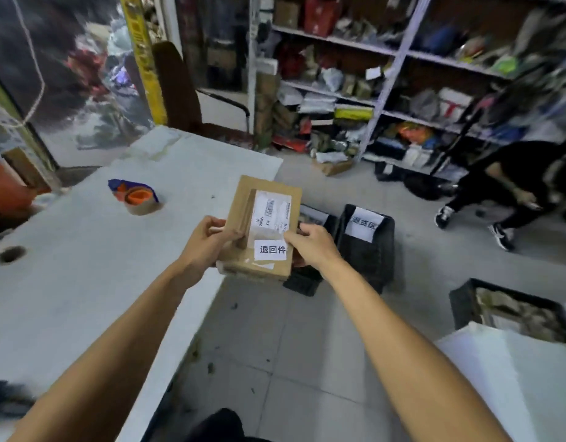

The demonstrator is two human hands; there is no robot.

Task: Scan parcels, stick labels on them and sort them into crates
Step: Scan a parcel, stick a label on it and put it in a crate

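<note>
I hold a small brown cardboard parcel [243, 215] in the air past the right edge of the white table [84, 266]. It carries a white shipping label with a barcode and a white sticker with Chinese characters [270, 249] near its lower edge. My left hand [208, 242] grips the parcel's left side. My right hand [310, 242] pinches its right edge beside the sticker. Two black crates stand on the floor just beyond the parcel; the right one [367, 247] has a white paper sign, the left one [310, 279] is mostly hidden behind the parcel.
A tape dispenser [135, 196] sits on the table. A third black crate [511, 311] with parcels stands at the right, next to a white surface [514, 378]. Shelves [386, 94] full of parcels line the back. A person in black [523, 189] crouches at the right.
</note>
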